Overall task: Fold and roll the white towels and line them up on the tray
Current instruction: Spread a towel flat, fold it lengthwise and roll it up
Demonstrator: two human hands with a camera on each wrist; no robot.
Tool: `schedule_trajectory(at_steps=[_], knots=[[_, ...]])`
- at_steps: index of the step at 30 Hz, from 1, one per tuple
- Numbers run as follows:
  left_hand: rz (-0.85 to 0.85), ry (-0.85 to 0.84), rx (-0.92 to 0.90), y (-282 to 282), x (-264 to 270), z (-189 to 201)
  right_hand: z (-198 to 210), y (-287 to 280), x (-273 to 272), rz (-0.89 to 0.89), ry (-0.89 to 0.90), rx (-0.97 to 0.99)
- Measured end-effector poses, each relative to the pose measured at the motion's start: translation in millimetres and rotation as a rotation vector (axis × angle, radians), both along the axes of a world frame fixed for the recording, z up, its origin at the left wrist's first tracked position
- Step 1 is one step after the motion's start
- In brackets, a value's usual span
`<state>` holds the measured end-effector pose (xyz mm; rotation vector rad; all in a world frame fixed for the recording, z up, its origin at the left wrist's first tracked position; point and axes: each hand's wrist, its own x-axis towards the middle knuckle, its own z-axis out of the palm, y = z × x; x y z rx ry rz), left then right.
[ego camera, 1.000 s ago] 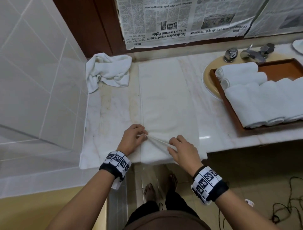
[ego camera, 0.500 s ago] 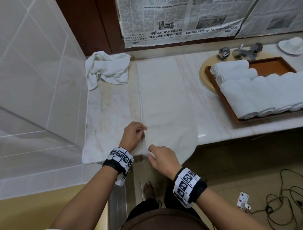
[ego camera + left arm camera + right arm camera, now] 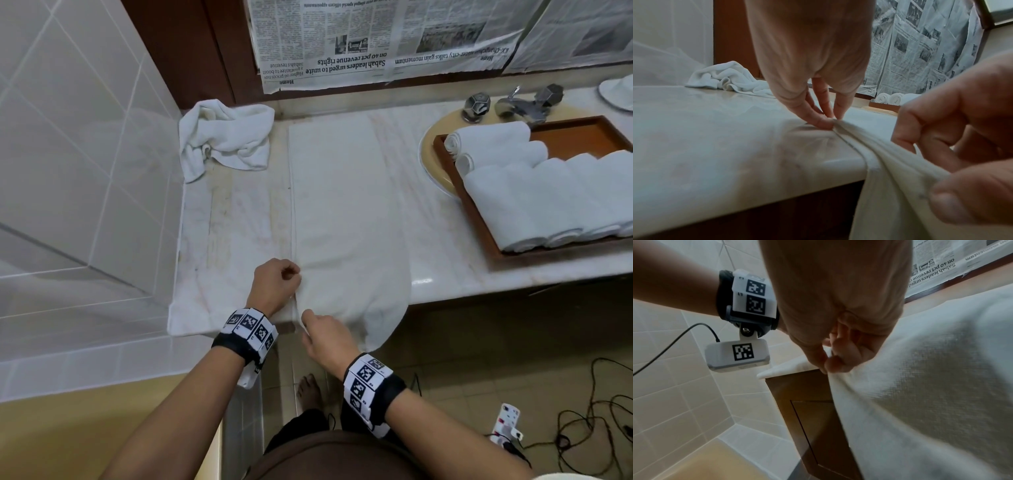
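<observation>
A long white towel (image 3: 342, 205) lies folded lengthwise on the marble counter (image 3: 226, 222), its near end hanging over the front edge. My left hand (image 3: 277, 281) pinches the towel's left edge on the counter, thumb and fingertips (image 3: 826, 121) pressed together on the cloth. My right hand (image 3: 325, 334) pinches the same edge lower down, just off the counter's front, pulling the fabric (image 3: 920, 386) taut. A wooden tray (image 3: 582, 133) at the right holds several rolled white towels (image 3: 534, 192). A crumpled white towel (image 3: 224, 137) sits at the counter's back left.
A tiled wall (image 3: 68, 154) bounds the counter on the left. The tray rests over a beige sink (image 3: 431, 161) with chrome taps (image 3: 513, 102) behind it. Newspaper (image 3: 376, 41) covers the back wall. Cables and a power strip (image 3: 507, 425) lie on the floor.
My right hand has slid left and down along the towel's near end to the left edge, below the counter front. The near right corner now droops rounded. My left hand stayed put.
</observation>
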<state>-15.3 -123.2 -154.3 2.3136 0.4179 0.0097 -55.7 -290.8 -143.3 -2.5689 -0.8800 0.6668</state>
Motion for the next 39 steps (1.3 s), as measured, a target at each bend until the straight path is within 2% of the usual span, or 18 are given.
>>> schedule_trajectory(at_steps=[10,21,30,33,36,39], knots=[[0.013,-0.038,0.006,-6.5,-8.0,-0.7,-6.6,-3.2,4.5,-0.014,0.02,0.038],[-0.005,0.068,0.001,-11.8,-33.2,1.5,-15.4,-8.6,6.6,-0.017,0.048,0.09],[-0.011,0.081,-0.017,-15.1,-53.5,0.7,-13.1,-19.1,9.5,-0.023,0.084,0.128],[-0.036,0.092,0.011,-8.9,-57.3,0.6,-7.0,-29.1,20.5,-0.107,0.015,0.141],[-0.038,0.031,0.077,-4.7,-50.0,-0.2,1.0,-37.8,42.0,-0.219,-0.113,0.189],[-0.109,-0.023,0.182,-17.0,-28.9,-1.9,1.0,-39.5,69.7,-0.213,-0.281,0.203]])
